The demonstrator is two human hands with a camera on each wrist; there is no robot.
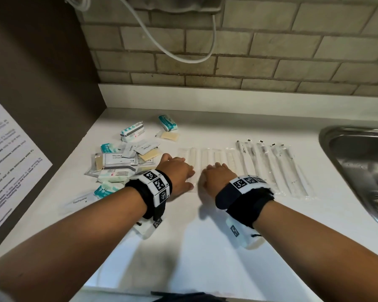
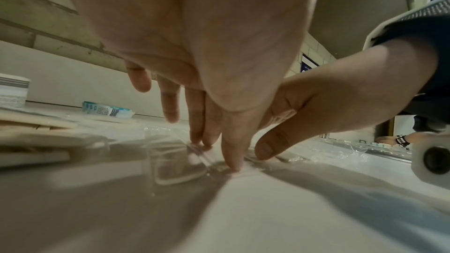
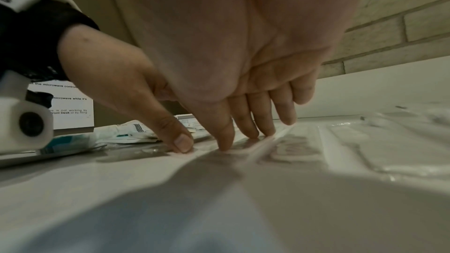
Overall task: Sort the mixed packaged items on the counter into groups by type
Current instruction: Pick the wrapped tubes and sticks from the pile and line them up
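A mixed pile of packets (image 1: 120, 162) lies at the left of the white counter (image 1: 205, 247): teal-and-white packs, white sachets, beige bars, a shampoo sachet. To its right lies a row of clear-wrapped combs (image 1: 205, 154), then clear-wrapped toothbrushes (image 1: 271, 168). My left hand (image 1: 181, 173) rests with straight fingers (image 2: 233, 161) pressing the leftmost clear comb packet (image 2: 177, 168). Beside it, my right hand (image 1: 216, 175) presses straight fingers (image 3: 225, 141) on the neighbouring comb packets (image 3: 289, 151). Neither hand grips anything. Both thumbs nearly touch.
A steel sink (image 1: 362, 162) opens at the right. A brick wall (image 1: 249, 62) with a hanging white cable (image 1: 183, 56) backs the counter. A dark side panel with a printed notice (image 1: 7, 153) stands at the left. A toothpaste sachet (image 1: 79, 202) and a teal pack (image 1: 168, 122) lie apart.
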